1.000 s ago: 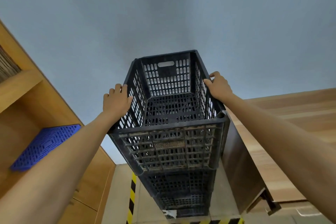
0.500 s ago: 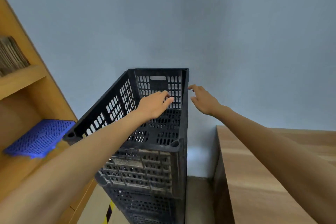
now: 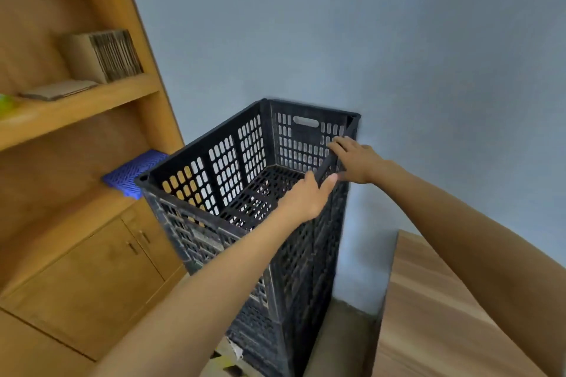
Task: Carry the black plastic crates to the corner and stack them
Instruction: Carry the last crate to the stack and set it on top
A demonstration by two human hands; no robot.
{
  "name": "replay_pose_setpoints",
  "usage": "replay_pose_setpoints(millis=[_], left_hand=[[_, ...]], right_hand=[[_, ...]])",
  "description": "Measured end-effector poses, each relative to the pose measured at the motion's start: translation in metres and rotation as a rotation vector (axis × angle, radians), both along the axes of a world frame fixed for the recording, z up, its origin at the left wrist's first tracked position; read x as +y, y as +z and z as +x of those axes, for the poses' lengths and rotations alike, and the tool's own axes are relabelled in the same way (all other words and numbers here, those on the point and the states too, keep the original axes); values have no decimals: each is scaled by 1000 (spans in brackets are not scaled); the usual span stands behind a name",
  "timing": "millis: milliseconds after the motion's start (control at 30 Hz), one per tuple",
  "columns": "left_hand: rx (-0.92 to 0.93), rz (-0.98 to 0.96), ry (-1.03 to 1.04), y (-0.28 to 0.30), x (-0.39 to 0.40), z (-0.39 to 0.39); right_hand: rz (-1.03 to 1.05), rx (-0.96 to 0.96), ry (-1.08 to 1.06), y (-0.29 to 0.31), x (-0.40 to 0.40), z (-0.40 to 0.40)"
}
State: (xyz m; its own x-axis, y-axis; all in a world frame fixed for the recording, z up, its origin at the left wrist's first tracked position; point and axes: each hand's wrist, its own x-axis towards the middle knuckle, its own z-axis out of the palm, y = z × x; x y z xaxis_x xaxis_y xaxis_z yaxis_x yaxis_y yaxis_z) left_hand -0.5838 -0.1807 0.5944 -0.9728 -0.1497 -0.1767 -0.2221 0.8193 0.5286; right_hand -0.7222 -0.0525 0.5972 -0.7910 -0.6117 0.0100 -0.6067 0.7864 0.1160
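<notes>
Standing left of both hands, a wooden shelf (image 3: 76, 107) holds a blue mat (image 3: 134, 171). The left hand (image 3: 306, 196) grips the top crate (image 3: 232, 162) by its right rim; the right hand (image 3: 356, 159) rests there, fingers loosely spread. Stacked crates (image 3: 294, 278) stand below, cornered.

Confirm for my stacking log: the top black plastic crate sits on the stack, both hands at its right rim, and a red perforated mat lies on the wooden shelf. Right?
Not quite. The head view shows the perforated mat is blue, not red. The rest stands: top black plastic crate, left hand, right hand, wooden shelf.

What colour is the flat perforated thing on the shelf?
Blue panel, seen in the head view, left of the crates.
</notes>
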Motion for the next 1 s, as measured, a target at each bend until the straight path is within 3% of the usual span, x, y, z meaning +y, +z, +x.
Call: replay_pose_setpoints(millis=[100,467,800,1000], left_hand=[[107,-156,115,-10,10,11],[191,-401,108,-10,16,18],[121,-494,140,-5,21,15],[151,-540,176,-10,19,11]], right_hand=[[-52,-13,-29,-15,1,2],[-2,-14,-82,-13,-4,9],[329,61,177,34,3,-19],[291,7,338,37,7,-50]])
